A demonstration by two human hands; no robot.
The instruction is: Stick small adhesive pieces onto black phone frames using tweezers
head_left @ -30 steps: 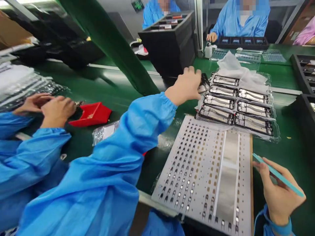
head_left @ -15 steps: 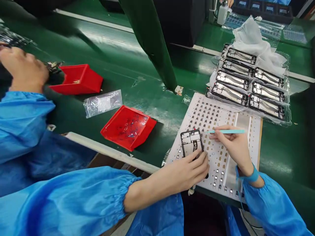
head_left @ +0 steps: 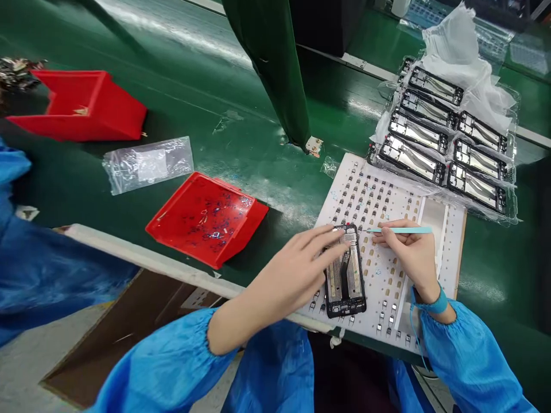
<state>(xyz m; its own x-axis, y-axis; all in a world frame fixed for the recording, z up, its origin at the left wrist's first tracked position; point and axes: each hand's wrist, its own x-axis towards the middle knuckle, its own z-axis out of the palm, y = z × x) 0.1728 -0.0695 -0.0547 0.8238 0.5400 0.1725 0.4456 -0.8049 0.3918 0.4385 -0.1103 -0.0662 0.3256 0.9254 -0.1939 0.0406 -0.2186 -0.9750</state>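
A black phone frame [head_left: 345, 287] lies on the white perforated board [head_left: 322, 209], with a dark flex cable down its middle. My left hand [head_left: 297, 258] reaches over its upper part from the left. The fingers are stretched out and spread, covering some of the upper frame; whether they press on it I cannot tell. Just right of the frame, my right hand [head_left: 408, 252] pinches a slim teal tool [head_left: 407, 230], pen-like with a thin tip. This tip points left, close to the frame's upper right edge. Rows of small metal parts [head_left: 357, 189] stand on the board.
Several phone frames [head_left: 415, 158] lie in a clear plastic tray at the back right, with white tissue [head_left: 456, 40]. Left are two red bins [head_left: 245, 232] and a plastic bag [head_left: 148, 165]. A green post [head_left: 275, 74] rises behind. A neighbour's blue sleeve [head_left: 12, 166] shows at far left.
My left hand has shifted from the phone frame's lower part to its upper part, its fingers now spread. More of the frame shows. The neighbour's hand has left the view as the camera turned.
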